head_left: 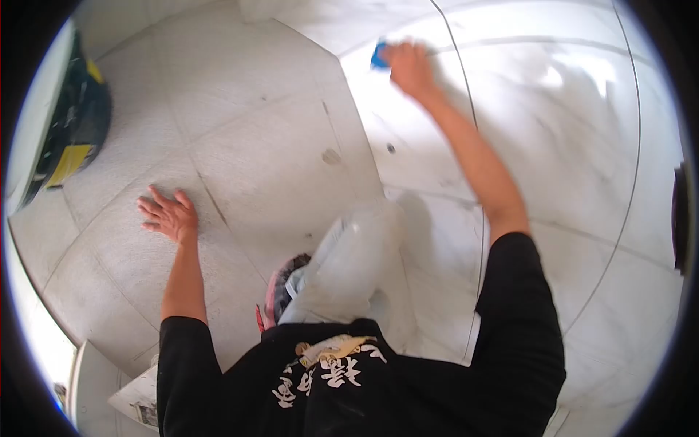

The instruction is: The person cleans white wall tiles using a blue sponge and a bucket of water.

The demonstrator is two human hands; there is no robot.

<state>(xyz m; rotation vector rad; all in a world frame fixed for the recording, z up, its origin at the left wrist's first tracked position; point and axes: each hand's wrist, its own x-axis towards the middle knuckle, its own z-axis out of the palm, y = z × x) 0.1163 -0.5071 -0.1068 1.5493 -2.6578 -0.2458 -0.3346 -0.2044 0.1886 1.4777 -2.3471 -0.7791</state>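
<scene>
My right hand (409, 69) is up against the glossy white wall tiles (539, 138), closed on a small blue object (378, 55). Only its edge shows past my fingers and it is slightly blurred, so its kind cannot be told. My left hand (170, 215) lies flat on the pale floor tiles (262, 146) with its fingers spread and nothing in it. A bent knee in light trousers (349, 255) is between my arms, beside the wall.
At the upper left stands a dark container with yellow labels (80, 124). A small hole or dark spot (391, 148) marks a wall tile. Down at the lower left are a pale board or tile piece (138, 397) and a bright opening. A dark object (681, 218) juts in at the right edge.
</scene>
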